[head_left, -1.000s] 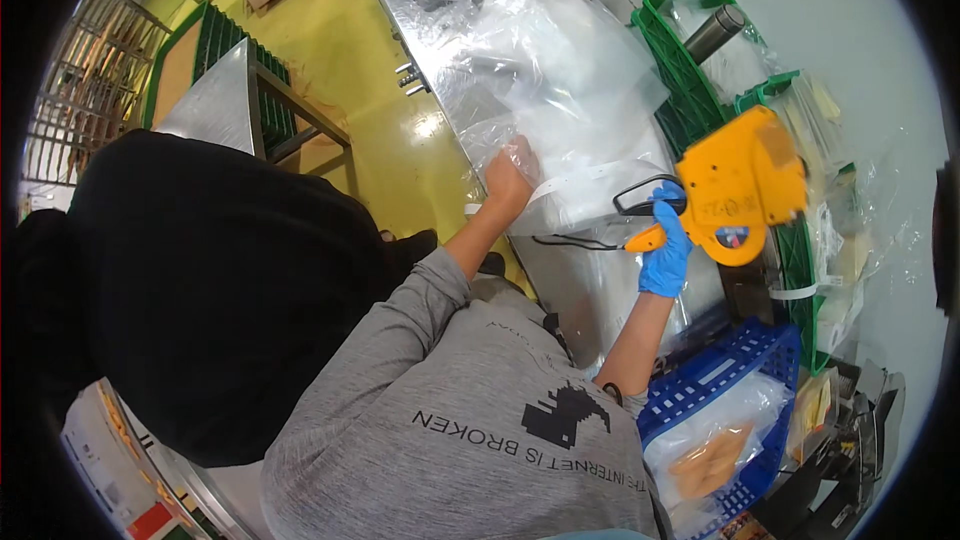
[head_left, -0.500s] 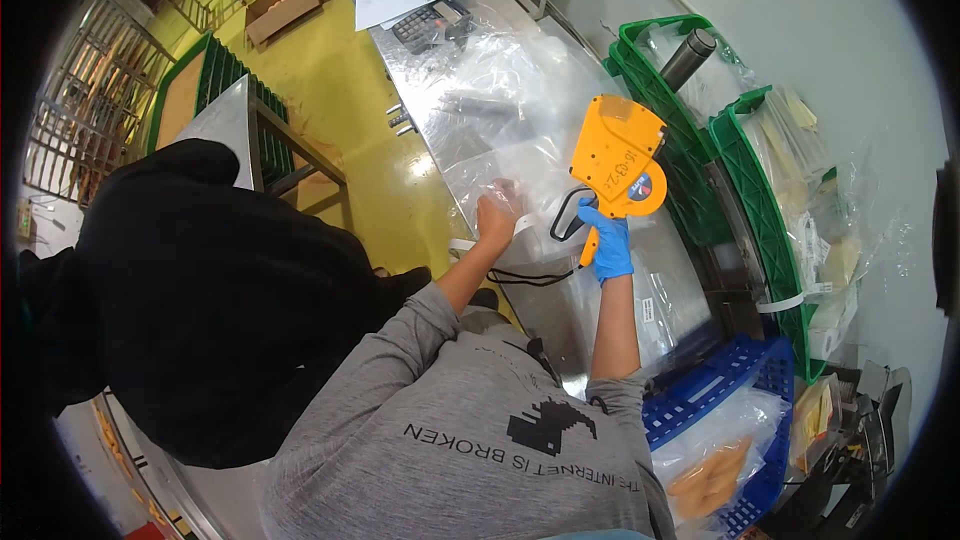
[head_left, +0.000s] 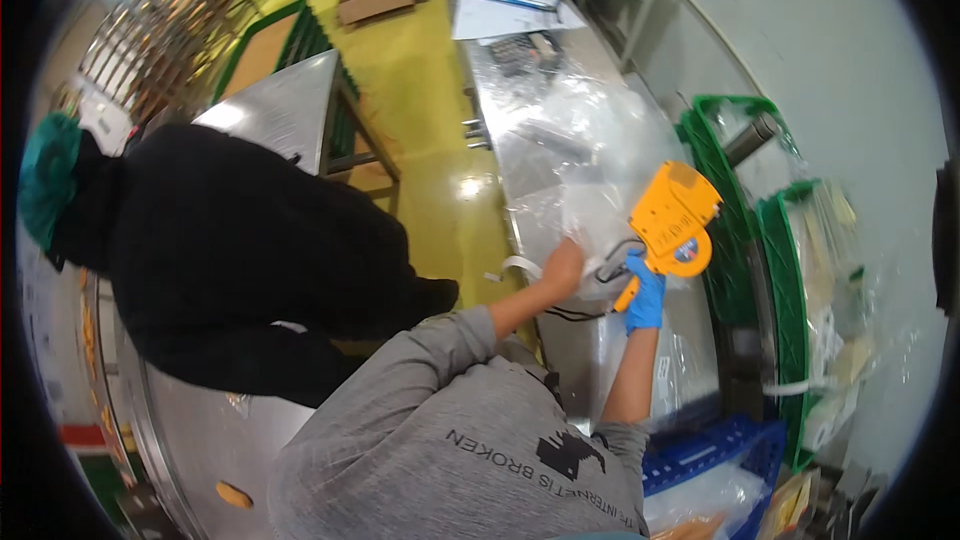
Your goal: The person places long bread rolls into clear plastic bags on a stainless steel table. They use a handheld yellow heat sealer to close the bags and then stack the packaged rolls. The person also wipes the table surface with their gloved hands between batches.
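Observation:
My right hand (head_left: 645,295), in a blue glove, is wrapped round the handle of a yellow label gun (head_left: 660,208). The gun is held over the steel table, its head pointing away from me. A black cord loop (head_left: 580,315) trails from the handle toward my left. My bare left hand (head_left: 565,268) is over clear plastic bags (head_left: 588,205) beside the gun, its fingers curled in and slightly blurred. What those fingers hold, if anything, is hidden. A white strip (head_left: 522,264) curls out just left of that hand.
Papers (head_left: 510,18) and a calculator (head_left: 515,53) lie at the table's far end. Green crates (head_left: 790,315) line the wall on the right, with a blue crate (head_left: 715,445) nearer me. A person in black (head_left: 250,240) bends over a steel table at left.
The whole view has shifted, so the table sits lower and further right. My left hand has turned and its fingers are more hidden. The label gun stays in my right hand.

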Available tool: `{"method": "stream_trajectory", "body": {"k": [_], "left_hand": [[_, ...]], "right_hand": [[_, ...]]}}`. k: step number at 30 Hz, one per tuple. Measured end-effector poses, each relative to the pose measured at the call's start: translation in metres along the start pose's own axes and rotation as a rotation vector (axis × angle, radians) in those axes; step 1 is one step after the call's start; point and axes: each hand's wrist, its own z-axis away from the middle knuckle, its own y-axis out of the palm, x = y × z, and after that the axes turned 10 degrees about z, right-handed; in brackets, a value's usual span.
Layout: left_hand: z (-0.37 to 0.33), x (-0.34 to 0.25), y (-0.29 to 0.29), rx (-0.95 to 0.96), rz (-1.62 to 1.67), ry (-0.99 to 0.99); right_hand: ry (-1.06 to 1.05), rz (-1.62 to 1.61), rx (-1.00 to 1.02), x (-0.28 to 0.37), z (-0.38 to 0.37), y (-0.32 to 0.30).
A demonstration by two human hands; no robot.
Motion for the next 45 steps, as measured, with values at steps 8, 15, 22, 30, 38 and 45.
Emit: {"method": "stream_trajectory", "body": {"k": [8, 15, 22, 30, 38, 45], "left_hand": [[-0.008, -0.061, -0.019, 0.309, -0.164, -0.233], [-0.034, -0.065, 0.014, 0.141, -0.061, -0.193], [-0.036, -0.040, 0.029, -0.520, 0.401, -0.438], [-0.039, -0.007, 0.027, -0.444, 0.763, -0.842], [-0.010, -0.013, -0.015, -0.249, 0.464, -0.306], [-0.007, 0.010, -0.079, -0.349, 0.326, -0.275]], "right_hand": [[0.012, 0.032, -0.018, -0.001, 0.001, 0.003], [0.079, -0.096, -0.036, -0.024, -0.018, -0.020], [-0.017, 0.051, -0.004, -0.007, -0.011, -0.008], [-0.013, 0.063, 0.033, -0.006, -0.006, 0.000], [-0.052, 0.048, -0.028, 0.004, -0.006, 0.001], [0.087, 0.042, -0.101, 0.009, -0.011, 0.005]]}}
